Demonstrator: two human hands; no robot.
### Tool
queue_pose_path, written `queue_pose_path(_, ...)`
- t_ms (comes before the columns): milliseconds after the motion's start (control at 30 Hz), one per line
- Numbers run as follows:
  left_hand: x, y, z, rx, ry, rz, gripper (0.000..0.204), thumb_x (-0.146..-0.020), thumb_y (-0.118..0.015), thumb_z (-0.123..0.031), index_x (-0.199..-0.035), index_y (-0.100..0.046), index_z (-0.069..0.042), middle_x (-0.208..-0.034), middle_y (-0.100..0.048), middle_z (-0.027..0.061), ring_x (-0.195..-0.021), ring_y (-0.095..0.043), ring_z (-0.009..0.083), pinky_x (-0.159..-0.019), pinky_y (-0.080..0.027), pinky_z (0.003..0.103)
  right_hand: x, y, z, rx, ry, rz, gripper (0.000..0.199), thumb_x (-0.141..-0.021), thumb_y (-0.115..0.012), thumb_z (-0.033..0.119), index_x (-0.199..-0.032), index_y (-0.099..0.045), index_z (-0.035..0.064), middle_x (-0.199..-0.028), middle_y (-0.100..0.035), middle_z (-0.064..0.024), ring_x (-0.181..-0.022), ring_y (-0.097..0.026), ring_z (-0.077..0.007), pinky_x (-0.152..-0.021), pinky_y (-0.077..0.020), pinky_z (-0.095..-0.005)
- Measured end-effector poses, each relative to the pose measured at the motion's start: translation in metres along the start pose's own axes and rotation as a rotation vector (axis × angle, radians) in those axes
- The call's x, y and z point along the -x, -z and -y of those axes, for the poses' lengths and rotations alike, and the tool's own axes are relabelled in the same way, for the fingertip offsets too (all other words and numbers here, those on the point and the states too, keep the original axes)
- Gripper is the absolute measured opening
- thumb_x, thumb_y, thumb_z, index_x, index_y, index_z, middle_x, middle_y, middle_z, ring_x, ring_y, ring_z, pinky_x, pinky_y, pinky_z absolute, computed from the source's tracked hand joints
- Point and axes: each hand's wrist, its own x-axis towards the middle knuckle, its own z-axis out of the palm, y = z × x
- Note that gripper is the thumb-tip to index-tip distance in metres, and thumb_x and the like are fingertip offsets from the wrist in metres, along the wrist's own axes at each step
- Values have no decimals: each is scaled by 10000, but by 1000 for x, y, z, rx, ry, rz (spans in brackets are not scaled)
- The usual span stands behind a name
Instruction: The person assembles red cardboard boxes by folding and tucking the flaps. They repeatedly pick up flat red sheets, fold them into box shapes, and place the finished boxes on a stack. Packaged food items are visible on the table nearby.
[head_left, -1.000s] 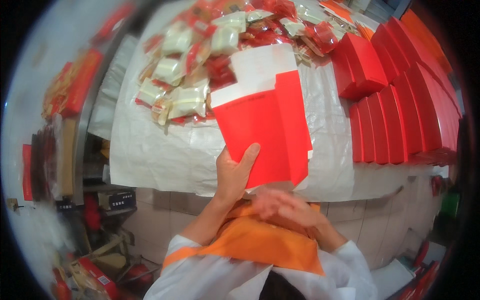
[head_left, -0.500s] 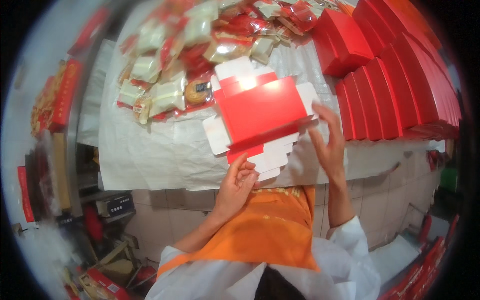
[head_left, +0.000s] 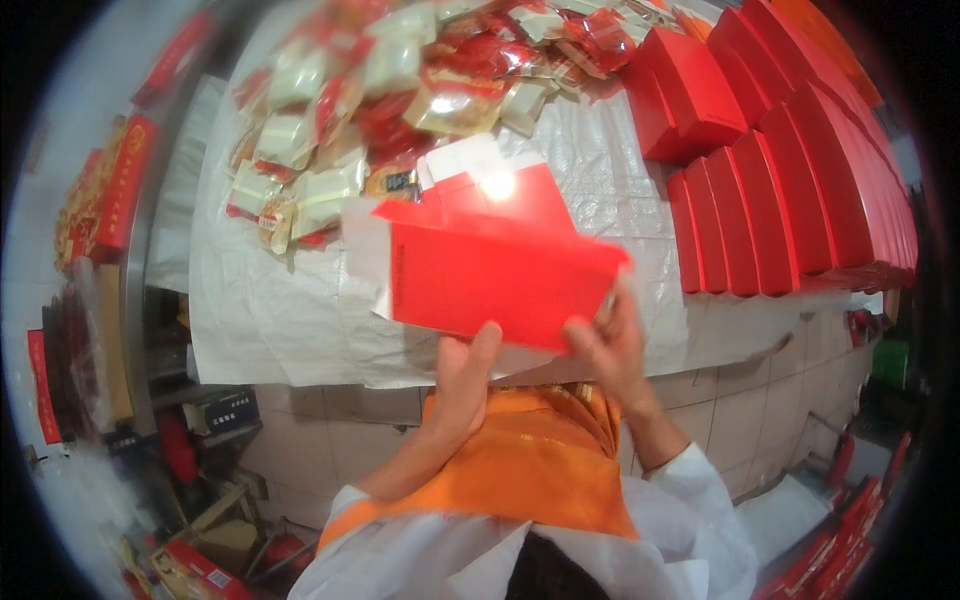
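A partly folded red cardboard box (head_left: 490,285) is in front of me, tilted up over the near part of the table. Its white end flap (head_left: 368,245) sticks out at the left, and another red panel with a white tab stands behind it. My left hand (head_left: 465,375) grips the lower edge, thumb on the red face and the other fingers mostly hidden. At the lower right corner my right hand (head_left: 612,345) is closed on the box end, thumb in front and fingers round the side.
Packaged pastries in clear, red and cream wrappers (head_left: 325,195) lie heaped beyond the box at the left. Rows of red boxes (head_left: 790,205) stand at the right. A white sheet (head_left: 275,325) covers the table. Shelving with a red box (head_left: 128,190) borders the left side.
The box has tipped up toward me, its red face swinging nearer and lower. My right hand has moved down and left and closed on its right end; my left hand now grips its lower edge.
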Motion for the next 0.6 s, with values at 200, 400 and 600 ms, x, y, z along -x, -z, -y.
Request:
queue_pose_path(200,-7,-1,-21,-234,-36,15,444,-845,-578,-206,-1175,-383,19,-1077,-519,90,-951,-510,151,-826,-418,284,56,4,12,378,-443,480,358,-841,-528,110,-1171,-449,-4,-1024,-574,-108,-937,-570,-195,-787,-433,-286)
queue_pose_path(400,27,5,-3,-590,-84,248,673,-812,-605,-200,-1306,-213,35,-1180,-455,132,-1052,-469,192,-877,-395,308,45,55,36,146,251,-27,402,-774,-552,79,-1167,-484,30,-1127,-550,-129,-1034,-535,-228,-915,-386,-318)
queue_pose_path(600,39,23,9,-634,-76,430,799,-837,-545,-263,-1356,-29,59,-1318,-320,186,-1193,-353,261,-987,-280,356,16,27,10,337,258,138,361,-753,-607,121,-1093,-521,38,-1165,-515,-119,-1064,-497,-253,-905,-388,-329)
